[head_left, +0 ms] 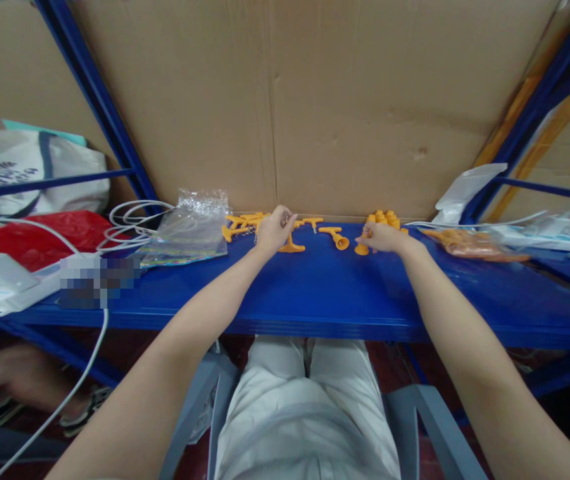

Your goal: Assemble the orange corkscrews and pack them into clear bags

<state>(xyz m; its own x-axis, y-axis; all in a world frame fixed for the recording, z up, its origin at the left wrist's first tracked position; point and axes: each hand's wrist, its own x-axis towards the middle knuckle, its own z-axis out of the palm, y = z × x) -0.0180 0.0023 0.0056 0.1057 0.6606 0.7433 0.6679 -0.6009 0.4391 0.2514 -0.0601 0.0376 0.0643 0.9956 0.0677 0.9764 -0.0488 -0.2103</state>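
My left hand (273, 230) is closed in a pinch around a small metal spiral (285, 217), above several yellow T-shaped corkscrew handles (245, 221). One yellow handle (292, 247) lies just below that hand. With closed fingers, my right hand (382, 238) grips a yellow cone-shaped piece (362, 249) standing wide end down on the blue shelf. Behind it stand several more yellow pieces (383, 217). Between my hands, a yellow cone with a handle (337, 239) lies on its side, and a small T-handled corkscrew (313, 223) lies near the back.
The blue shelf (325, 293) backs onto cardboard (339, 120). At left are a clear plastic bag (189, 230), white cables, a power strip (39, 280) and a red bag (49, 233). A bag of orange pieces (475, 245) lies right. Someone's leg (19, 380) shows lower left.
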